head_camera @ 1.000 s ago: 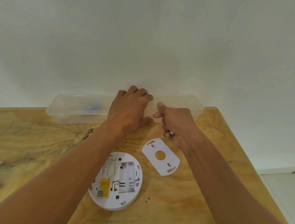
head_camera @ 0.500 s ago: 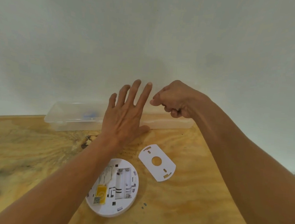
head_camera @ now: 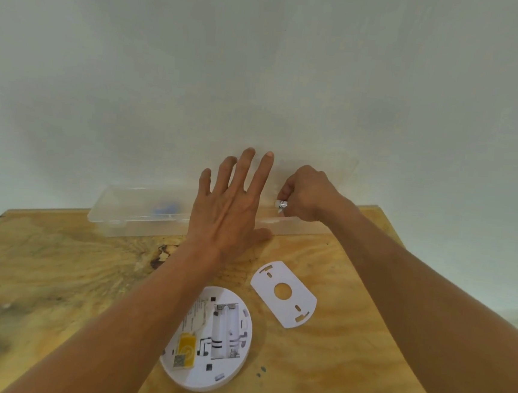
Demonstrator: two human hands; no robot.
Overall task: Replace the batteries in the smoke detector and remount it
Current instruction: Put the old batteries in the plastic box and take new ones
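Two hands are up at the far edge of the bench (head_camera: pixel 57 272), both over the clear plastic box (head_camera: pixel 131 213) that lies along that edge against the wall. Your left hand (head_camera: pixel 231 206) is spread wide, all four fingers (head_camera: pixel 244 166) straight and fanned apart, pointing up toward the wall. It grips nothing; its palm hangs in front of the middle of the box, and whether it touches the box or its raised lid you cannot tell from here. Your right hand (head_camera: pixel 306 192) is curled into a loose fist just beside it, over the right part of the box. Pinched at the thumb side of that fist is a small silvery cylinder (head_camera: pixel 281 204), likely a battery, with only its end showing.

Nearer to you, the smoke detector (head_camera: pixel 210 339) lies back-side up toward the bench's near edge, partly under your left forearm. Its battery bay (head_camera: pixel 224 331) is open; you cannot make out whether cells sit in it. A yellow label (head_camera: pixel 186 348) shows on its left part. The flat white mounting plate (head_camera: pixel 285 294) rests apart from the detector, just to its right and farther from you, between the detector and the box. A blue item (head_camera: pixel 166 208) sits blurred inside the box.
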